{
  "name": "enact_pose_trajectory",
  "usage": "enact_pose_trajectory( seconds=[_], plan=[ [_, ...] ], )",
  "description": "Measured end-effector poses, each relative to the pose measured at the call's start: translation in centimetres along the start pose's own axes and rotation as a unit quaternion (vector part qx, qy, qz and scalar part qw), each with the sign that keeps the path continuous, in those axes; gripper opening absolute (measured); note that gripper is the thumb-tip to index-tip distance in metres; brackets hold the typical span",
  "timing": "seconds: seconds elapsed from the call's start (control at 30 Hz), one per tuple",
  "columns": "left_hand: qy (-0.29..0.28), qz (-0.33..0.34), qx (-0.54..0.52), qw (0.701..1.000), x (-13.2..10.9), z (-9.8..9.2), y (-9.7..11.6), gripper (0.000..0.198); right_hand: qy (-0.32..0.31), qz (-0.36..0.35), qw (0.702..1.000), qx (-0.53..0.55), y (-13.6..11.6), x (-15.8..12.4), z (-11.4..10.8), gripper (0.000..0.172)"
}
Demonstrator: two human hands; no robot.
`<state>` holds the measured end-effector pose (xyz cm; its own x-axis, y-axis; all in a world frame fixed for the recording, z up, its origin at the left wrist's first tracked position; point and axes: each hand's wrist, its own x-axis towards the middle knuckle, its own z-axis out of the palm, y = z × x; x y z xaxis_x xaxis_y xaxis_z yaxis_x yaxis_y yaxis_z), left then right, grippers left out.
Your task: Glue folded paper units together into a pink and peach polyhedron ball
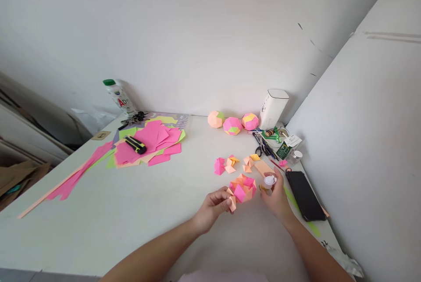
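Note:
My left hand (213, 208) pinches a peach folded-paper piece at the near left side of a half-built paper ball (242, 189). This ball is made of pink and peach folded units and is open on top. To its right, my right hand (278, 196) curls its fingers around a small white round container (270, 180); its exact kind is unclear. A bit of yellow shows by the right fingertips. Just beyond the hands lie a pink folded unit (219, 166), a peach and orange cluster (231, 164) and another peach cluster (247, 164).
Three finished paper balls (232, 126) sit near the wall beside a white box (273, 108). Scissors (259, 148), a clear jar (296, 156) and a black phone (305, 195) lie right. A cutter (135, 144) rests on paper sheets (154, 137) at left, near a bottle (120, 98).

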<state>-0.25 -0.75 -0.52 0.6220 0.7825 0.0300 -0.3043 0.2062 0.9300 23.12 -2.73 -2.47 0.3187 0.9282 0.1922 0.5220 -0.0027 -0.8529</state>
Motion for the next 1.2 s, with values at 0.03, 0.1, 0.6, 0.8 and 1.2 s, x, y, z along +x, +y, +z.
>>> enact_pose_trajectory(
  seconds=[0.03, 0.1, 0.6, 0.8, 1.2],
  plan=[
    [0.002, 0.0, -0.002, 1.0, 0.0, 0.0, 0.0, 0.023, 0.004, -0.017, 1.0, -0.002, -0.1, 0.0, -0.1, 0.076],
    [0.004, 0.001, -0.003, 1.0, 0.1, -0.1, -0.1, 0.023, 0.028, -0.057, 0.998, -0.012, -0.5, 0.0, -0.3, 0.076],
    [0.026, 0.036, 0.053, 0.998, 0.1, 0.4, 0.2, 0.024, -0.119, -0.32, 0.939, -0.05, -4.7, -3.9, 0.1, 0.011],
    [0.02, 0.055, 0.083, 0.995, 0.0, 0.3, -0.4, 0.022, -0.231, -0.108, 0.963, 0.092, -4.4, -4.6, 2.0, 0.02],
    [-0.003, 0.093, 0.166, 0.982, -0.2, 0.2, -0.7, 0.021, -0.172, -0.111, 0.973, 0.108, -5.7, -5.0, 2.1, 0.019]
  ],
)
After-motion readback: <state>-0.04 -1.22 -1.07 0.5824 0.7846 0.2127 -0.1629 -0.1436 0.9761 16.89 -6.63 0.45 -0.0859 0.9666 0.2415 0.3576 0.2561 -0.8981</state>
